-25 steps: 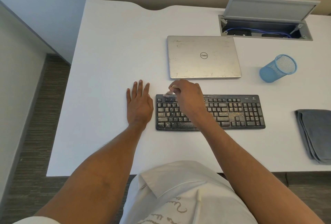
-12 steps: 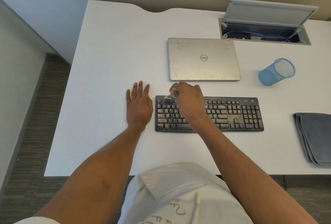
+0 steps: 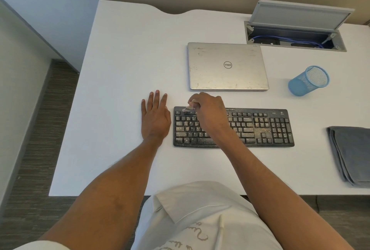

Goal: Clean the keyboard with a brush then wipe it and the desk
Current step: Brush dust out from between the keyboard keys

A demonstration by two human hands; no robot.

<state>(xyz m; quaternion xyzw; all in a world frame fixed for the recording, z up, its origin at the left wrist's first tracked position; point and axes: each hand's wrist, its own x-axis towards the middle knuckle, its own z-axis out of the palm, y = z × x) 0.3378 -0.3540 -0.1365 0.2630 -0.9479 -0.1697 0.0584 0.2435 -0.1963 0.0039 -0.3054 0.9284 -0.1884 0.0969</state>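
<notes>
A black keyboard (image 3: 260,127), speckled with pale dust, lies on the white desk (image 3: 124,65). My right hand (image 3: 210,111) hovers over its upper left rows and grips a small brush (image 3: 190,106), whose pale bristles touch the top key row. Most of the brush is hidden in my fingers. Flat on the desk just left of the keyboard rests my left hand (image 3: 155,117), fingers straight. A folded grey cloth (image 3: 352,153) lies at the desk's right edge.
A closed silver laptop (image 3: 227,66) sits just behind the keyboard. A blue mesh pen cup (image 3: 309,80) lies tipped to the right of it. An open cable hatch (image 3: 296,35) with blue cables is at the back right. The desk's left edge drops to floor.
My right hand with the brush stays at the keyboard's top left rows, shifting only slightly. The left hand has not moved; the view drifted a little.
</notes>
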